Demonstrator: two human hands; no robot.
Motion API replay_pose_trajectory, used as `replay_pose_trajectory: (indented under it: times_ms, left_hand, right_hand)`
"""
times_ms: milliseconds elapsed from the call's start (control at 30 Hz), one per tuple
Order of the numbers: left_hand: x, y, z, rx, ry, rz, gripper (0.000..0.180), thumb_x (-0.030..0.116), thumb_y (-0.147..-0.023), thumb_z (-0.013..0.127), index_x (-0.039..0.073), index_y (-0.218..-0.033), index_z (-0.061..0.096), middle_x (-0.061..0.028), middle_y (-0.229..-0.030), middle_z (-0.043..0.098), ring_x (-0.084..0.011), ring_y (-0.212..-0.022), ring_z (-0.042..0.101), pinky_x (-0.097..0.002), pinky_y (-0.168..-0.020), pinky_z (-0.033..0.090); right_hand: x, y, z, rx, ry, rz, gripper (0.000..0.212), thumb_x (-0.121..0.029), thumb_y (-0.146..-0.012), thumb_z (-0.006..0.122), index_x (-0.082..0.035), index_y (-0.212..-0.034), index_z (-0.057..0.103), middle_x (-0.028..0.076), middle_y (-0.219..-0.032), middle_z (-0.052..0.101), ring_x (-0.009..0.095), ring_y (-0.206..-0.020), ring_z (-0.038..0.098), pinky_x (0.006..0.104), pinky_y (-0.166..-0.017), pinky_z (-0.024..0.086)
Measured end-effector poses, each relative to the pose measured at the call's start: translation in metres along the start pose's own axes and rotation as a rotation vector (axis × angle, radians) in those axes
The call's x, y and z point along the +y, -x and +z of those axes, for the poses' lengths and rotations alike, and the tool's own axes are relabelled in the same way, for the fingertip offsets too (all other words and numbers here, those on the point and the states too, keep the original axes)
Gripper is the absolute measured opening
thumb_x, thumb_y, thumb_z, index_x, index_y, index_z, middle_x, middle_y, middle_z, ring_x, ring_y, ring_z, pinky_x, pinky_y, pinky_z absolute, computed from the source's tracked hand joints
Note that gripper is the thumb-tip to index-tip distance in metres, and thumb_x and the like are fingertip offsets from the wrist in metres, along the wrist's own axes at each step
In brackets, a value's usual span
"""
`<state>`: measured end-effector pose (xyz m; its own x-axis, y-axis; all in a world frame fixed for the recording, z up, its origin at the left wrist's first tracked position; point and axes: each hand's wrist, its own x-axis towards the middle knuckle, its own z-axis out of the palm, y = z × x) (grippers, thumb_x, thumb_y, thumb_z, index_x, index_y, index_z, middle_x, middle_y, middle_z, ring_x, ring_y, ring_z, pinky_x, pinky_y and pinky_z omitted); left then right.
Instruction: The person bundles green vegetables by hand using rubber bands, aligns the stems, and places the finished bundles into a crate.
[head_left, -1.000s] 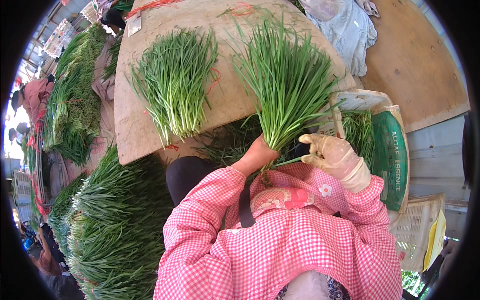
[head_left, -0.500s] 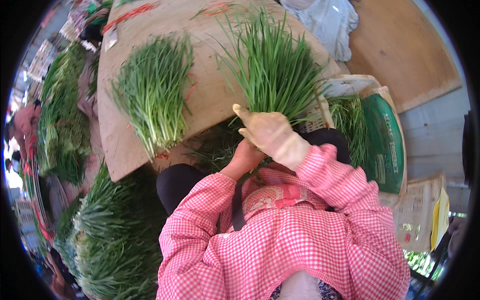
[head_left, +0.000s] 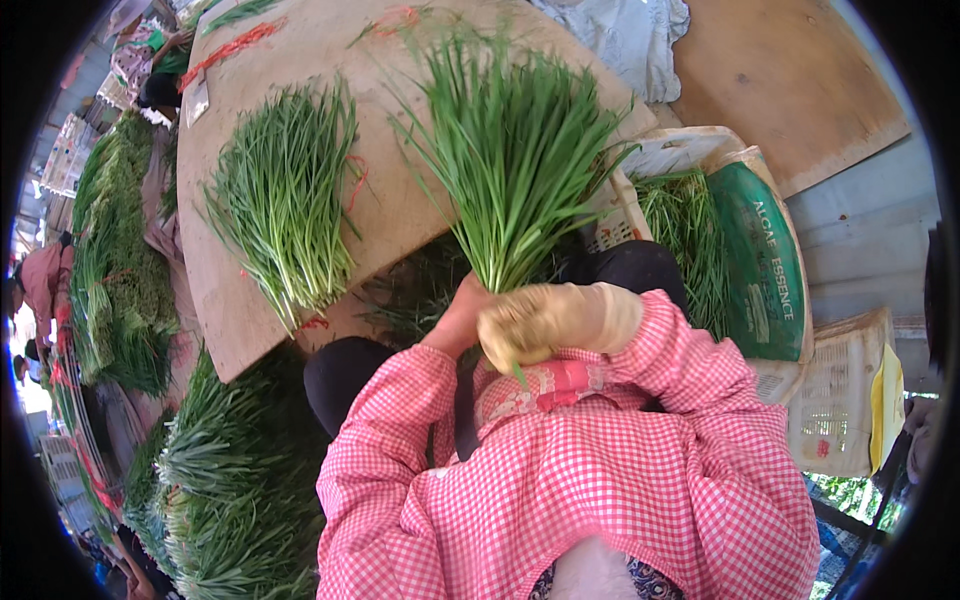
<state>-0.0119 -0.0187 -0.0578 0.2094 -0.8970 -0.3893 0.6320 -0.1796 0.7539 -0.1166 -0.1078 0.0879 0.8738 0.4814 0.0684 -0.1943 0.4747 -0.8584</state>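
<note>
A fanned bunch of garlic chives (head_left: 510,150) stands in front of me, its long green leaves spreading away over the table edge. My bare left hand (head_left: 466,312) is closed around its pale lower stalks. Right beside it, my right hand (head_left: 525,325) wears a cream glove with a soiled palm. Its fingers are curled in, and a green leaf tip (head_left: 520,375) pokes out below them. Farther left, a second bunch of chives (head_left: 290,190) lies on the wooden table (head_left: 400,190), stalk ends toward me.
Red ties (head_left: 240,50) lie at the table's far side. To my right stands a white crate (head_left: 690,145) holding chives and a green sack (head_left: 755,265). Heaped chives (head_left: 240,480) fill the lower left. Other people (head_left: 45,285) are at the far left.
My gloved right hand has moved down toward me and curled in; earlier its index finger pointed out at the leaves. The chive bunch has come nearer, and its stalks in my left hand now show.
</note>
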Motion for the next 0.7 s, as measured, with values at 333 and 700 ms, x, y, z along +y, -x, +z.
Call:
replay_pose_trajectory:
  times_ms: [333,700]
  left_hand:
    - [0.032,0.012,0.022,0.002,0.050,0.020,0.040,-0.003,-0.071,0.060,0.001,-0.110,0.053,-0.0081,-0.098,0.060,-0.0192,-0.083,0.060,-0.0309,-0.074,0.050]
    - [0.040,0.010,0.025,-0.033,0.220,-0.080,0.026,0.003,-0.075,0.062,0.000,-0.099,0.054,-0.0092,-0.082,0.061,-0.0190,-0.065,0.060,-0.0294,-0.058,0.052]
  right_hand:
    - [0.029,0.048,-0.002,0.983,1.266,0.352,0.030,-0.030,-0.078,0.066,-0.003,-0.081,0.053,0.011,-0.074,0.056,0.027,-0.068,0.057,0.0354,-0.060,0.045]
    - [0.065,0.052,-0.010,0.594,1.262,0.864,0.037,-0.036,-0.085,0.047,-0.003,-0.095,0.061,0.019,-0.086,0.064,0.036,-0.083,0.060,0.0411,-0.076,0.047]
